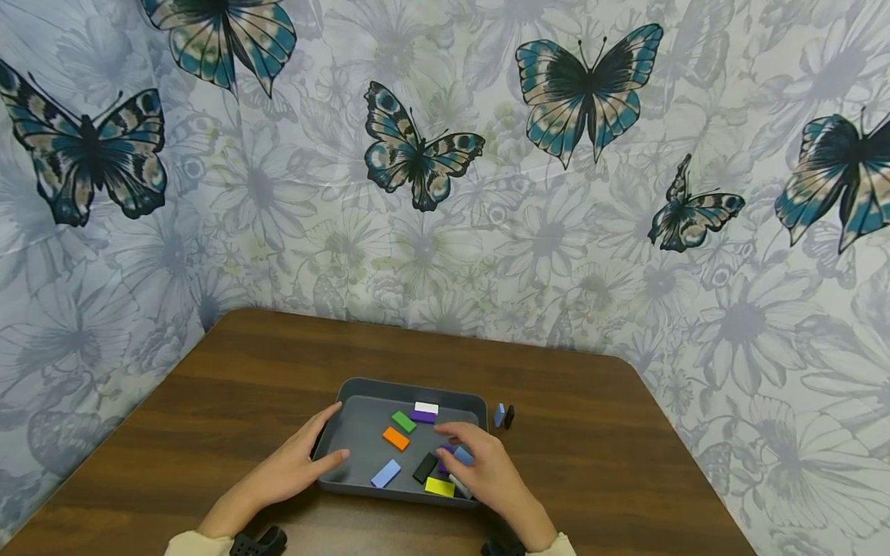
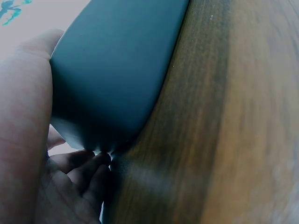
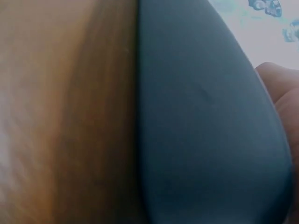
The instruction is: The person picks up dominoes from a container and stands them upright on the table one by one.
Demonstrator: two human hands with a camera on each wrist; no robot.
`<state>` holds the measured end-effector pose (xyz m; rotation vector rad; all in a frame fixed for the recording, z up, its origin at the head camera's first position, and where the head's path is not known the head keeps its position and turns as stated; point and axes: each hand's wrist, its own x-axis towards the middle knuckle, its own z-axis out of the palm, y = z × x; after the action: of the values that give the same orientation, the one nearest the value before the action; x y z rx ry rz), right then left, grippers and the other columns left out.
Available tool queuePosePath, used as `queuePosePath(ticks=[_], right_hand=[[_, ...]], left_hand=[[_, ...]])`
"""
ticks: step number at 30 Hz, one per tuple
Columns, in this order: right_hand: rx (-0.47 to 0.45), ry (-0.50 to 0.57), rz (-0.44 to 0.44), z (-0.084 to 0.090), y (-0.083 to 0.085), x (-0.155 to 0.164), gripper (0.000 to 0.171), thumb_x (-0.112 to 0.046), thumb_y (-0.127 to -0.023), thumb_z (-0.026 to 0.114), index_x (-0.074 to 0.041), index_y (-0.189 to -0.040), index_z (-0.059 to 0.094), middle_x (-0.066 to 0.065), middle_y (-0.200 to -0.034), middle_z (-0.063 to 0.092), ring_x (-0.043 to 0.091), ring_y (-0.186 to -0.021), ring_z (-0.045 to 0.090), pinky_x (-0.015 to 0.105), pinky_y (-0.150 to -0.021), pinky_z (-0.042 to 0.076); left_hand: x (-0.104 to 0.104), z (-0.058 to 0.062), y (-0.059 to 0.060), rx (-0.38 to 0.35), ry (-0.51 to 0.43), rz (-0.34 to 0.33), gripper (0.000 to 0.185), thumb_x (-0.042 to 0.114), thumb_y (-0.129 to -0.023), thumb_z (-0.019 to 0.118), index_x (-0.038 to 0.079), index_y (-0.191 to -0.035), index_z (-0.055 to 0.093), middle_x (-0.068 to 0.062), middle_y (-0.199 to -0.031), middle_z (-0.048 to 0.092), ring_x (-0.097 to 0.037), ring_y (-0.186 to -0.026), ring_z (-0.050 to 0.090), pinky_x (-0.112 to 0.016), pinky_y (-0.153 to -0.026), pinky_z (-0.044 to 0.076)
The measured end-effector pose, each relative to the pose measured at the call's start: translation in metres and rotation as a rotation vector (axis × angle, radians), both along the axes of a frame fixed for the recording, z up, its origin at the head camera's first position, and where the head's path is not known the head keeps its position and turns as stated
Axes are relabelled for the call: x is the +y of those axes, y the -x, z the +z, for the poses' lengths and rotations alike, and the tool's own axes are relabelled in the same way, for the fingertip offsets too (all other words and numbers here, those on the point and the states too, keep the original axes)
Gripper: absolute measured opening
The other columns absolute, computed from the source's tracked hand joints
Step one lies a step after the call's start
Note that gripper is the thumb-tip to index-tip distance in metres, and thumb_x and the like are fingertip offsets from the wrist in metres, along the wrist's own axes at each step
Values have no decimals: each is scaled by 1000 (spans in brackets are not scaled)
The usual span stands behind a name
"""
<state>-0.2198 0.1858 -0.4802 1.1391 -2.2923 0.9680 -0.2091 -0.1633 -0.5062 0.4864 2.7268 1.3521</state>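
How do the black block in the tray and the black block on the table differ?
The inner black block lies flat, while the outer black block stands upright. The inner black block is inside the tray, near a yellow block; the outer black block is outside it, beside a blue block. Both are dark and oblong.

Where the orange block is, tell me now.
In the head view, the orange block lies near the middle of the gray tray, just on the near side of the green block.
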Motion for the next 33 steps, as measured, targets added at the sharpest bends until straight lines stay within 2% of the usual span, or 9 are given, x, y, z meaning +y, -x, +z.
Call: queuePosePath(ticks=[3,6,10,14,25,33], right_hand=[[-14,-34,6,0,-2,-2,35,-9,-92,79,-9,-126,68,10,-117,74,20,-91,73,31,-84,61],[-70,-79,-6,1,-3,-4,36,-14,-94,78,-8,-127,68,6,-121,73,20,-94,73,34,-85,61],[-161,-168,-46,1,-5,-7,37,-25,-98,74,-11,-131,68,0,-128,71,18,-107,72,36,-92,59],[-199,-254,-63,2,-4,-7,38,-33,-101,69,-15,-134,68,-4,-132,70,17,-120,68,38,-99,56],[-232,-352,-23,6,-2,-6,34,-16,-101,69,-20,-135,68,-9,-132,70,11,-122,66,36,-101,55],[-260,-440,-50,8,-3,-7,33,-18,-100,69,-22,-133,70,-9,-129,71,10,-120,67,36,-100,55]], left_hand=[[1,1,0,2,5,3,87,51,-100,64,12,-165,21,-25,-167,24,-51,-150,29,-72,-112,31],[1,2,0,2,6,2,86,50,-100,64,12,-165,21,-25,-167,24,-50,-150,28,-72,-112,31],[-1,3,-2,3,12,3,86,49,-100,64,12,-165,21,-25,-167,24,-51,-150,28,-73,-112,31],[-2,4,-2,10,21,-3,86,49,-101,64,11,-164,21,-27,-167,23,-53,-150,28,-73,-110,32],[-2,4,-1,6,15,-4,86,49,-100,64,12,-165,22,-26,-167,24,-52,-150,28,-73,-110,32],[-1,5,1,3,18,-12,86,49,-100,64,12,-165,21,-26,-167,24,-52,-150,28,-73,-110,33]])
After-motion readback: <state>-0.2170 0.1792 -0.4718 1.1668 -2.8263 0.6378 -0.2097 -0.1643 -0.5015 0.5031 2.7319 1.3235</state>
